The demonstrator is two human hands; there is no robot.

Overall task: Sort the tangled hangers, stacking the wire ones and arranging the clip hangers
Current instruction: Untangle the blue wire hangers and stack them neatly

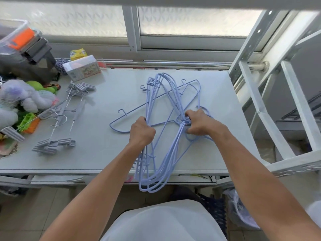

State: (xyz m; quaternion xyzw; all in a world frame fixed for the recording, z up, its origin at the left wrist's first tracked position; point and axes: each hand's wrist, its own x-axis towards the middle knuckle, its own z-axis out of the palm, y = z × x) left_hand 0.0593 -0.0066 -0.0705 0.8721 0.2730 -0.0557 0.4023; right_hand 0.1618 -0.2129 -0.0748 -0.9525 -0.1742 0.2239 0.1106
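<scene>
Both hands are on the wire hangers. Left hand has its fingers wrapped round the bundle's straight runs; right hand is clenched round the cluster of necks and hooks, just right of the left. The bundle lies near-to-far across the middle of the table. Its near loops overhang the near edge and hang past it, while its far ends reach toward the window but stop short of the far edge. Loose hangers lie crossed under and through the bundle (count unclear, too tangled); one loop sticks out left of the left hand and one corner reaches far right. Clip hangers are grouped on the table's left side, well apart from the wire ones, with clips at the near and far ends of the group. There's a bare strip of table between the two groups, and more bare surface on the right, from the right hand out to the right edge. A metal shelf frame stands just beside that right edge, so it's tight there. The far-left corner is crowded: a box, a plush toy and a clear bin.
</scene>
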